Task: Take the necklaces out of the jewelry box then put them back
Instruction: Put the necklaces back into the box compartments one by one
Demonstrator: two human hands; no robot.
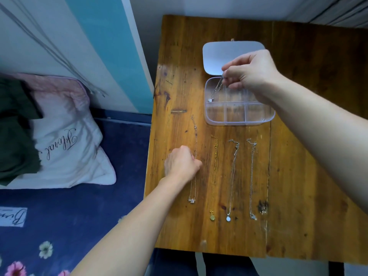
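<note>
Both forearms are bare to the frame edge; left hand (182, 163) and right hand (252, 71) ringless.

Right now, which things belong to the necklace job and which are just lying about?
Job: box, lid, necklace in right hand, four necklaces on table, left hand at the leftmost.

Lying about: pillow, dark cloth, floral bedsheet.
</note>
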